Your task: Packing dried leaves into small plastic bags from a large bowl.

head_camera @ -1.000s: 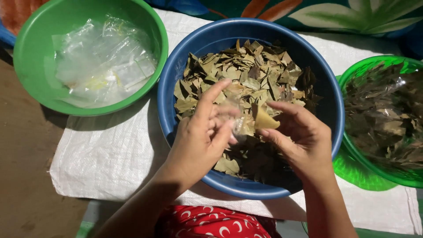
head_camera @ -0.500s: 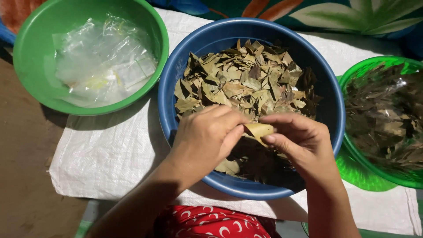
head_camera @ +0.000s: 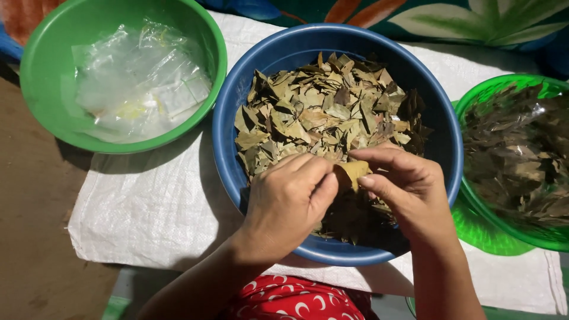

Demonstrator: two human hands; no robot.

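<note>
A blue bowl (head_camera: 278, 59) in the middle holds a heap of dried brown-green leaves (head_camera: 320, 112). Over its near side, my left hand (head_camera: 287, 201) and my right hand (head_camera: 409, 189) meet. Both pinch one yellowish dried leaf (head_camera: 354, 172) between their fingertips. The left hand's fingers curl around the leaf's left side, and the right hand's thumb and forefinger grip its right edge. The leaves under my hands are hidden.
A green bowl (head_camera: 47, 118) at the left holds clear plastic bags (head_camera: 142, 89). A green bowl (head_camera: 480, 101) at the right holds bagged dried leaves (head_camera: 515, 160). All stand on a white woven sack (head_camera: 160, 207). Brown floor lies at the left.
A second ago my hands were apart, fingers spread over the leaves. They have come together and closed on one leaf near the bowl's near side.
</note>
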